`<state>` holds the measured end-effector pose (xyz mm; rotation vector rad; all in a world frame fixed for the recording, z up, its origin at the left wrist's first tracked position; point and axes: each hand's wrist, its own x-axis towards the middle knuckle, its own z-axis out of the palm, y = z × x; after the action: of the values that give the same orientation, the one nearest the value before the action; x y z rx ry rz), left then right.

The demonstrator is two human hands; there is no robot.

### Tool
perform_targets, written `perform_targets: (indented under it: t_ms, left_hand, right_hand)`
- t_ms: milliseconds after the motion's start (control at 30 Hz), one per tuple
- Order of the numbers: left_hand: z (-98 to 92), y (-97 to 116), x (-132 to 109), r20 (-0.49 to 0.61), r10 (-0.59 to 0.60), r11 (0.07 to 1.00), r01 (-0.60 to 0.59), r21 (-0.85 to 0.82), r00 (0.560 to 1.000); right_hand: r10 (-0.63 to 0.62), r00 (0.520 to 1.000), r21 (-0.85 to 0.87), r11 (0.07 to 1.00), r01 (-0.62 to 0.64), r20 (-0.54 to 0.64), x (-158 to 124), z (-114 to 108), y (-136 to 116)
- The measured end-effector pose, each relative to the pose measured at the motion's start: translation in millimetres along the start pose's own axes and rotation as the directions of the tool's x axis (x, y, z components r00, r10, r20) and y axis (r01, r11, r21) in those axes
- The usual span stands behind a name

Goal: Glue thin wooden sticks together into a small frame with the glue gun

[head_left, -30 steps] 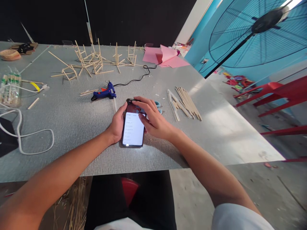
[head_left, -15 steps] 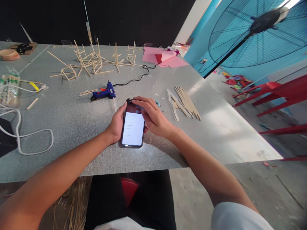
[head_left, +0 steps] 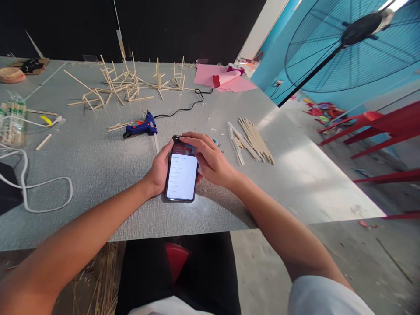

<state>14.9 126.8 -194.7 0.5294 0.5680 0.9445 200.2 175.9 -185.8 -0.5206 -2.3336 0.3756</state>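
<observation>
A smartphone (head_left: 181, 177) with a lit white screen showing lines of small text is tilted up above the table. My left hand (head_left: 159, 169) is closed around it from the left, the thumb along the upper left edge and fingertips showing at the right edge. My right hand (head_left: 213, 159) lies across the phone's upper right part, fingers stretched over the dark top of the screen. Whether its fingertips press on the phone I cannot tell. Just beyond the hands lies a blue glue gun (head_left: 142, 125) with a clear glue stick (head_left: 156, 142) sticking out.
Wooden stick frames (head_left: 126, 83) stand along the back of the grey table (head_left: 108, 175). Loose sticks (head_left: 257, 140) lie right of my hands. A white cable (head_left: 70, 192) loops at left, pink paper (head_left: 210, 74) lies at back right. A large fan (head_left: 361, 30) stands beyond.
My right thumb has shifted slightly up over the screen. The phone and my left hand hold nearly the same position; the view has moved a little.
</observation>
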Motion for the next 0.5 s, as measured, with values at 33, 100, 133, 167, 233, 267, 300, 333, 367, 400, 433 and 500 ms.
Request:
perform_targets:
  t_ms: [33,100,133,167,233,267,300,333,367,400,433,500]
  left_hand:
    - [-0.2,-0.2,0.1,0.002,0.001,1.000,-0.001,0.000,1.000]
    - [-0.6,-0.5,0.5,0.006,0.003,1.000,-0.003,0.001,1.000]
    - [-0.8,-0.6,0.7,0.006,0.004,1.000,-0.004,0.001,1.000]
    - [-0.9,-0.6,0.9,0.006,0.004,1.000,-0.004,0.001,1.000]
    - [-1.0,-0.5,1.0,0.007,0.004,1.000,-0.004,0.000,1.000]
    - [-1.0,-0.4,0.9,0.009,0.002,1.000,-0.002,-0.001,1.000]
    - [-1.0,-0.3,0.8,0.013,0.000,1.000,0.000,0.000,1.000]
    - [-1.0,-0.3,0.7,0.015,-0.001,1.000,0.001,0.001,1.000]
    - [-1.1,-0.3,0.5,0.013,-0.001,1.000,0.001,0.003,1.000]
    - [-1.1,-0.3,0.4,0.009,0.000,1.000,0.000,0.006,1.000]
    - [-1.2,-0.4,0.4,0.002,0.001,1.000,-0.001,0.009,1.000]
    - [-1.4,-0.5,0.4,-0.005,0.002,1.000,-0.002,0.012,1.000]
  right_hand:
    - [0.001,1.000,0.000,1.000,-0.001,0.000,0.0,0.1,0.0]
    - [-0.001,1.000,0.000,1.000,0.001,-0.003,-0.1,0.3,-0.1]
    - [-0.003,1.000,-0.001,1.000,0.003,-0.005,-0.1,0.5,-0.1]
    - [-0.006,1.000,-0.001,1.000,0.006,-0.007,-0.2,0.7,0.0]
    - [-0.009,1.000,-0.001,1.000,0.009,-0.010,-0.4,1.0,0.3]
    - [-0.010,1.000,0.000,1.000,0.010,-0.010,-0.5,1.0,0.5]
    - [-0.009,1.000,0.001,1.000,0.009,-0.010,-0.6,1.0,0.7]
    - [-0.008,1.000,0.001,1.000,0.008,-0.009,-0.7,0.9,0.8]
    - [-0.007,1.000,0.002,1.000,0.007,-0.007,-0.7,0.8,0.9]
    - [-0.006,1.000,0.002,1.000,0.006,-0.005,-0.7,0.6,0.9]
    - [-0.004,1.000,0.002,1.000,0.004,-0.003,-0.6,0.4,0.9]
    - [-0.001,1.000,0.002,1.000,0.001,0.001,-0.5,0.0,0.7]
